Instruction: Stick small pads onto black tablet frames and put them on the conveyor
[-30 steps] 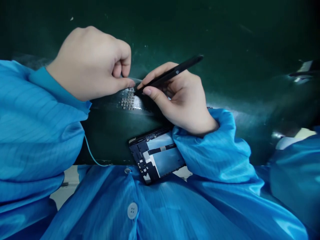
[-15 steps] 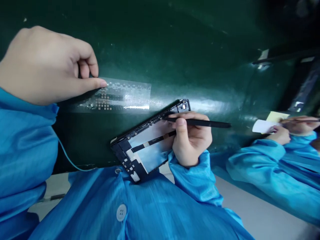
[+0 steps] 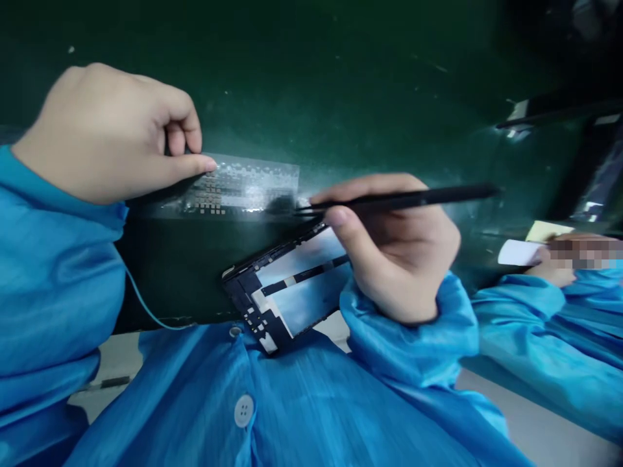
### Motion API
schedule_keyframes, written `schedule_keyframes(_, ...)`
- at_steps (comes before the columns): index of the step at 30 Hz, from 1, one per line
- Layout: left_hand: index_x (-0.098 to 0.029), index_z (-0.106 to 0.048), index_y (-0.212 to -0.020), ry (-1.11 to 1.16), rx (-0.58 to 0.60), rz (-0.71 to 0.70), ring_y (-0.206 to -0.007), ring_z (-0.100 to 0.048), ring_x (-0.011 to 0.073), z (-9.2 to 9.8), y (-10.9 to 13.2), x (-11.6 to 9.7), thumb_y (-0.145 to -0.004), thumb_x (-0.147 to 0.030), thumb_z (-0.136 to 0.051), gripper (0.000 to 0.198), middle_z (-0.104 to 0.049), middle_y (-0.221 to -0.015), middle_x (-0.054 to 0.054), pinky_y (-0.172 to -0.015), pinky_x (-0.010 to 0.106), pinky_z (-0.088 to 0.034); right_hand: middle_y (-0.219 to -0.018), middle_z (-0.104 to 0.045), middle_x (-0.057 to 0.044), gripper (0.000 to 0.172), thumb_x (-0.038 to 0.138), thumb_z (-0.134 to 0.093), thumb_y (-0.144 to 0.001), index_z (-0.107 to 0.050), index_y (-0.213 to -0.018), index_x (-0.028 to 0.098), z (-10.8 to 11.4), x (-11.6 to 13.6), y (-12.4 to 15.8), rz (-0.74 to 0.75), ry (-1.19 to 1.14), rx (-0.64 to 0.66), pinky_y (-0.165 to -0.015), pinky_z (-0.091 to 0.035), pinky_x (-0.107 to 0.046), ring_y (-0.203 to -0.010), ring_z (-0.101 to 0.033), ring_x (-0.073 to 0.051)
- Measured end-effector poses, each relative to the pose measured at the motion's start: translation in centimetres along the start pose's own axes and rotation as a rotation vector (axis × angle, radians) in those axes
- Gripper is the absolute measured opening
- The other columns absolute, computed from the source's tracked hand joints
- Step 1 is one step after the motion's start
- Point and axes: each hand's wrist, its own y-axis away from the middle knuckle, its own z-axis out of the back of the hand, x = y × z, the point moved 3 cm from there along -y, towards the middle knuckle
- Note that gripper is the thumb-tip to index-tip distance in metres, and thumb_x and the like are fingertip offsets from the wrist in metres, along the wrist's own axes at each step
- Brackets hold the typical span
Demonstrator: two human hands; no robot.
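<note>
My left hand [image 3: 126, 136] is closed, its thumb and curled fingers pinching the upper left part of a clear plastic sheet [image 3: 272, 172]. Several small square pads [image 3: 211, 198] sit on the sheet, close below my thumb. My right hand [image 3: 403, 240] grips black tweezers [image 3: 423, 196], whose tips point left near the sheet's lower right corner. Below lies an opened phone body [image 3: 287, 285], tilted at the table's near edge against my smock. A dark ribbon cable crosses its silvery middle. My right hand hides the phone's upper right end.
The green table [image 3: 292, 84] stretches away in front. A thin blue cord [image 3: 141, 308] hangs from my left sleeve. At the right, a co-worker's hand [image 3: 555, 269] holds white and yellow paper [image 3: 518, 253]. Dark equipment [image 3: 588, 168] stands beyond.
My right hand has lifted away from the phone, bringing the tweezer tips up and left to the sheet. My left hand keeps its pinch on the sheet. The whole view has shifted slightly.
</note>
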Motion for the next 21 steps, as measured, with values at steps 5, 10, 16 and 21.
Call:
schedule_keyframes(5, -0.022, -0.071, -0.093, -0.077, -0.033, -0.037, -0.084, -0.059, 0.0190, 0.7, 0.3, -2.8, -0.095, -0.052, -0.061, 0.031, -0.069, -0.089, 0.002, -0.085, 0.036, -0.047, -0.106, -0.084, -0.002, 0.032, 0.059, -0.084, -0.098, -0.077, -0.103, 0.028, -5.7, -1.2, -5.8, 0.015, -0.180, 0.327, -0.100, -0.072, -0.044, -0.104, -0.083, -0.023)
schedule_keyframes(10, -0.021, -0.074, -0.096, -0.083, -0.017, -0.045, -0.097, -0.068, 0.0214, 0.5, 0.1, -2.2, -0.099, -0.046, -0.068, 0.025, -0.070, -0.091, 0.001, -0.099, 0.037, -0.054, -0.112, -0.083, -0.002, 0.032, 0.058, -0.085, -0.098, -0.078, -0.108, 0.029, -7.2, -3.0, -6.3, -0.050, -0.242, 0.376, -0.107, -0.071, -0.043, -0.108, -0.082, -0.023)
schedule_keyframes(16, -0.016, -0.075, -0.097, -0.086, -0.017, -0.010, -0.108, -0.076, 0.0267, 0.7, 0.0, -2.3, -0.094, -0.050, -0.070, 0.035, -0.068, -0.089, -0.002, -0.115, 0.048, -0.055, -0.111, -0.084, -0.001, 0.021, 0.050, -0.085, -0.100, -0.078, -0.105, 0.031, -7.1, -2.3, -6.6, 0.044, -0.149, 0.409, -0.101, -0.073, -0.041, -0.107, -0.083, -0.022)
schedule_keyframes(21, -0.019, -0.073, -0.093, -0.060, -0.030, 0.001, -0.107, -0.075, 0.0253, 0.6, 0.0, -2.2, -0.095, -0.069, -0.050, 0.055, -0.068, -0.089, 0.000, -0.113, 0.046, -0.055, -0.099, -0.085, -0.001, 0.045, 0.070, -0.085, -0.092, -0.075, -0.103, 0.027, -5.7, -4.3, -7.2, -0.093, -0.372, 0.375, -0.082, -0.073, -0.037, -0.086, -0.082, -0.019)
